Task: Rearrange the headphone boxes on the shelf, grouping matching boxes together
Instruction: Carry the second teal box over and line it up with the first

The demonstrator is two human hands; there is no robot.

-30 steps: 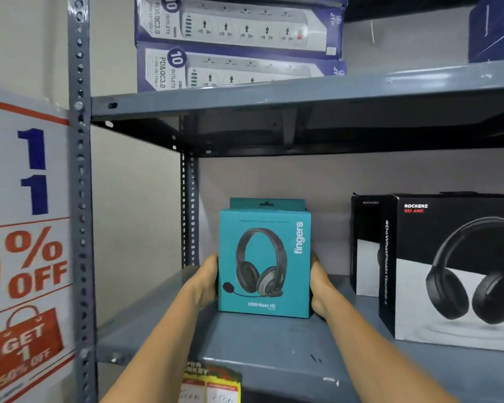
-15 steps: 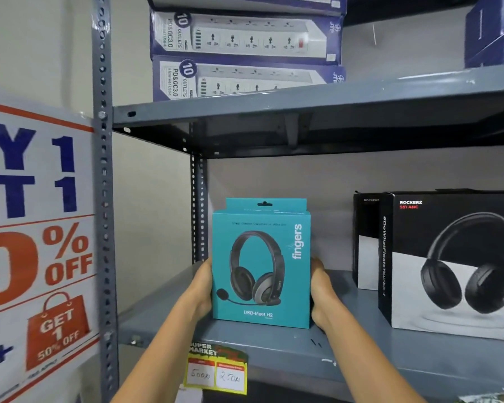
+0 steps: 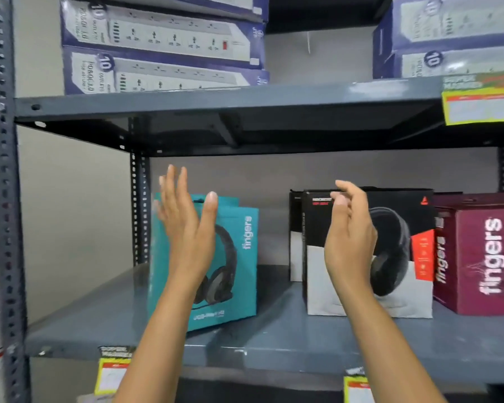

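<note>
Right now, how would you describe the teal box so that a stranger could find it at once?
Look at the lower grey shelf, at its left end near the perforated upright. The teal box stands there upright, apart from the black boxes to its right. It alone is teal, with "fingers" printed up its side.

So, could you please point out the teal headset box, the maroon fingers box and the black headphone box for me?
teal headset box (image 3: 242,257), head view, on its front face beside the brand name.
maroon fingers box (image 3: 489,257), head view, on the front lettering.
black headphone box (image 3: 396,303), head view, on the pale lower front.
</note>
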